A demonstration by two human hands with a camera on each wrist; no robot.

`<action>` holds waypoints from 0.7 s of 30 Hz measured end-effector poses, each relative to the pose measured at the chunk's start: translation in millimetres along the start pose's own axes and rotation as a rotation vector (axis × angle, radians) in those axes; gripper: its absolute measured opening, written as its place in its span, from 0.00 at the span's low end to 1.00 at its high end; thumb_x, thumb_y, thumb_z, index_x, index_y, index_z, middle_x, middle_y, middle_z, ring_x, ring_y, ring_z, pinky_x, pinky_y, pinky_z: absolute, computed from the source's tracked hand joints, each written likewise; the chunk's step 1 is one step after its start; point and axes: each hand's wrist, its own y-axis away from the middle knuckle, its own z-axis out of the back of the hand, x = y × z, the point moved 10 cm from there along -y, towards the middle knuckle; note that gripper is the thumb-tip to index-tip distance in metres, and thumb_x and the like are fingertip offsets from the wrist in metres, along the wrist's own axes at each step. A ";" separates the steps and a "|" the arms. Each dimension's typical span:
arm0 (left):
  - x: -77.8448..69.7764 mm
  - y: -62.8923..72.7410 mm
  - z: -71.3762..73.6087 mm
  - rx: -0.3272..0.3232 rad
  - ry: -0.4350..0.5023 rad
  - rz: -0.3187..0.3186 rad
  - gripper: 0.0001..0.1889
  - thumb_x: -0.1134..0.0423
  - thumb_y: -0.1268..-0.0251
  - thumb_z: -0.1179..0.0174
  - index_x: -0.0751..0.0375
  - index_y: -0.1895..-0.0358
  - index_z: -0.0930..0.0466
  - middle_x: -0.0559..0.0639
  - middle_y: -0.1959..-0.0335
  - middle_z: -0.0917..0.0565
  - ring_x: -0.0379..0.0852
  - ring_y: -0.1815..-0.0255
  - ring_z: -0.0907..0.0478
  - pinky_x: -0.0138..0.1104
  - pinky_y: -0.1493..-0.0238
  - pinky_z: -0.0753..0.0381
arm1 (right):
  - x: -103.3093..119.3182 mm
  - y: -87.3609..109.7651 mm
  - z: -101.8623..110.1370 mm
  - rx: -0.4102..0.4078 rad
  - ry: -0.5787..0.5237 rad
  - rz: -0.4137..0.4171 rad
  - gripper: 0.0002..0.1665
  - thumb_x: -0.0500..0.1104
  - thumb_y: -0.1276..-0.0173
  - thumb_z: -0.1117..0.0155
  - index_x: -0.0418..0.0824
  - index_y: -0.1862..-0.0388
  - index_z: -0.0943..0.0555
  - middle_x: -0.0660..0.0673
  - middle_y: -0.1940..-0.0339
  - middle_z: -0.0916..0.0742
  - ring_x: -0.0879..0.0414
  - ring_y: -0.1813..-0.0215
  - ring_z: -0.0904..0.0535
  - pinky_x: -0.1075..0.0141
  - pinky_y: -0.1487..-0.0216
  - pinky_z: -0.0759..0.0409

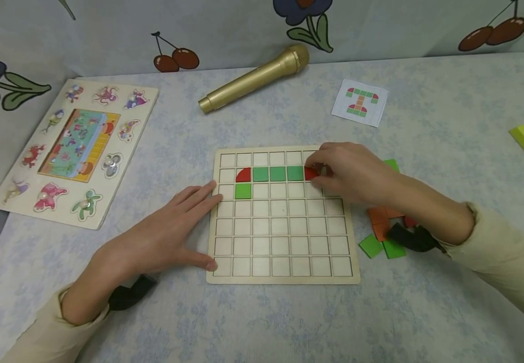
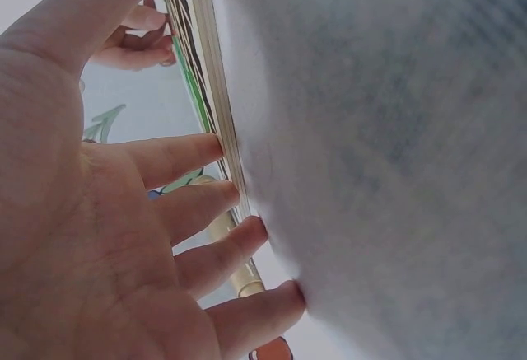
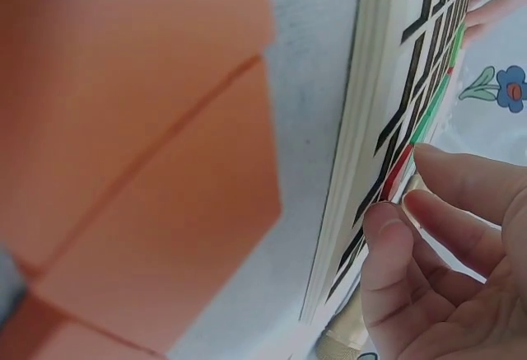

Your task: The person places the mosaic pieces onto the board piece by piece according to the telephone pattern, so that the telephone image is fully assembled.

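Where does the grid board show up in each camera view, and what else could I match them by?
Head: grid board, flat, around the centre.
Left wrist: grid board, a narrow slanting strip, top left of centre.
Right wrist: grid board, steeply slanted, right of centre, running down from the top.
Shared landmark: gold microphone, partly hidden in both wrist views.

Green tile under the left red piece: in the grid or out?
In: the head view shows the tile filling one cell of the board.

Cream cuffed sleeves (image 1: pixel 507 262), black wrist bands (image 1: pixel 127 296)
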 end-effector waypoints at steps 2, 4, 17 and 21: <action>0.2 0.3 0.0 0.001 0.002 0.000 0.60 0.35 0.55 0.27 0.55 0.21 0.50 0.49 0.19 0.57 0.53 0.21 0.60 0.54 0.31 0.42 | -0.5 1.9 1.0 0.003 -0.004 -0.002 0.11 0.34 0.36 0.33 0.39 0.54 0.15 0.47 0.64 0.18 0.55 0.66 0.26 0.59 0.65 0.27; 0.3 0.6 0.1 0.000 0.003 -0.002 0.60 0.35 0.54 0.27 0.55 0.21 0.50 0.49 0.19 0.57 0.53 0.21 0.60 0.53 0.31 0.41 | -2.6 5.4 2.8 0.009 -0.015 -0.017 0.13 0.35 0.35 0.33 0.39 0.52 0.15 0.48 0.63 0.17 0.55 0.65 0.25 0.59 0.64 0.26; -0.9 0.9 1.0 -0.003 0.003 -0.008 0.59 0.35 0.54 0.27 0.54 0.21 0.49 0.48 0.19 0.58 0.51 0.21 0.60 0.52 0.32 0.38 | -52.1 57.9 37.0 -0.084 0.009 -0.158 0.16 0.37 0.36 0.28 0.38 0.49 0.16 0.49 0.59 0.15 0.55 0.62 0.22 0.64 0.69 0.25; -0.8 0.7 0.6 -0.001 0.009 -0.007 0.59 0.35 0.54 0.28 0.54 0.21 0.49 0.48 0.19 0.58 0.52 0.21 0.60 0.52 0.32 0.39 | -72.1 77.2 45.1 -0.132 0.020 -0.208 0.15 0.37 0.36 0.28 0.39 0.50 0.15 0.49 0.60 0.14 0.57 0.65 0.23 0.69 0.71 0.25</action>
